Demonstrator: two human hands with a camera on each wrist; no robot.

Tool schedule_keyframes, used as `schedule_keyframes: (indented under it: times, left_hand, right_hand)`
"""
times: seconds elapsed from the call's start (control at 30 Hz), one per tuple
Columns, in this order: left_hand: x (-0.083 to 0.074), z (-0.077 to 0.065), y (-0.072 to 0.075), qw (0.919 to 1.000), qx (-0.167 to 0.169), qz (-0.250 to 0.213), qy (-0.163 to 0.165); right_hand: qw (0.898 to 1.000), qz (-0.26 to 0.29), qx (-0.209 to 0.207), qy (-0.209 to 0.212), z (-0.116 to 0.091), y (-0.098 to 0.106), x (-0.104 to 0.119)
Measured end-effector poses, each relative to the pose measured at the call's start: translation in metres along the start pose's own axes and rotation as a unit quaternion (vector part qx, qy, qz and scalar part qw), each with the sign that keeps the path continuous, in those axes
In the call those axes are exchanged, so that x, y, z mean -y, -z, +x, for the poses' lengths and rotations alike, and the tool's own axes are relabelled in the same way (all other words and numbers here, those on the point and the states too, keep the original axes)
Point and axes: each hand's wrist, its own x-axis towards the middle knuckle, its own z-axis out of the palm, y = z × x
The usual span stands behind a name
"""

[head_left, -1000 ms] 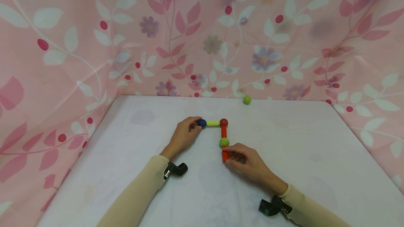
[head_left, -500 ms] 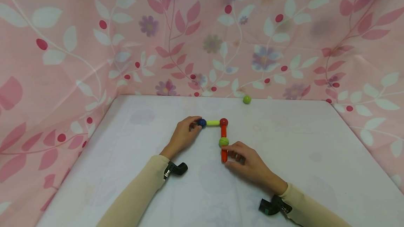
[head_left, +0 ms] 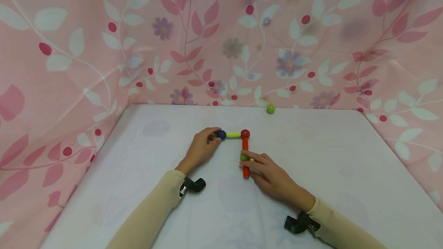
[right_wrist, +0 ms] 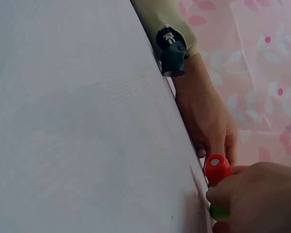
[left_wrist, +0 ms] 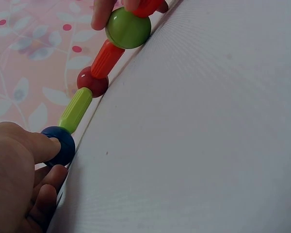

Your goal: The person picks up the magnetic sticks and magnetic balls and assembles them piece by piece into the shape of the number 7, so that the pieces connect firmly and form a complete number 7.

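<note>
A chain of magnetic building balls and sticks lies on the white table in an angled line. My left hand [head_left: 202, 145] pinches the blue ball [head_left: 222, 135] at its left end. From there a yellow-green stick [head_left: 233, 135] runs to a red ball [head_left: 245, 133], and a red stick [head_left: 245, 143] leads down to a green ball [head_left: 244, 156]. My right hand [head_left: 273, 176] holds that green ball, fingers on both sides of it. Below it, another red stick [head_left: 246, 171] points toward me; its free end shows a silver disc in the right wrist view.
A loose green ball [head_left: 270, 108] sits at the table's [head_left: 328, 156] back edge. Behind stands a pink floral curtain [head_left: 221, 41]. A black wrist camera is strapped at each sleeve.
My right hand has shifted its fingers from the near red stick up onto the green ball. The red stick stays in place. My left hand still holds the blue ball.
</note>
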Motion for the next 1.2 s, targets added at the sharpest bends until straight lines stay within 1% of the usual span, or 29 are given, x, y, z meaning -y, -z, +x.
schedule_keyframes:
  times: [0.13, 0.33, 0.57, 0.73, 0.9, 1.0, 1.2]
  left_hand:
    - [0.0003, 0.0, -0.0004, 1.0, 0.002, 0.0, 0.002]
    - [0.0012, 0.0003, -0.0011, 1.0, 0.0, 0.002, -0.006]
    - [0.0016, 0.0007, -0.0017, 1.0, 0.004, 0.001, -0.002]
    - [0.0013, 0.0004, -0.0022, 1.0, 0.006, 0.001, 0.0]
    - [0.001, -0.0009, -0.0016, 1.0, 0.007, -0.006, 0.003]
    - [0.0012, -0.0016, -0.0008, 1.0, 0.004, -0.004, 0.001]
    - [0.001, -0.0003, 0.0006, 0.9999, 0.002, -0.005, -0.009]
  right_hand:
    - [1.0, -0.006, -0.011, 0.0, -0.0006, 0.0005, -0.0025]
    - [1.0, -0.009, -0.021, 0.009, -0.0005, 0.0018, -0.0047]
    - [0.999, -0.006, -0.033, 0.019, 0.0, 0.0009, -0.0061]
    - [0.999, 0.011, -0.04, 0.022, -0.0005, 0.0004, -0.008]
    - [0.998, 0.037, -0.044, 0.005, -0.0002, 0.0023, -0.0091]
    - [0.997, 0.054, -0.045, -0.016, 0.0009, 0.0044, -0.0088]
    - [0.994, 0.073, -0.068, -0.039, 0.0037, 0.0098, -0.0075]
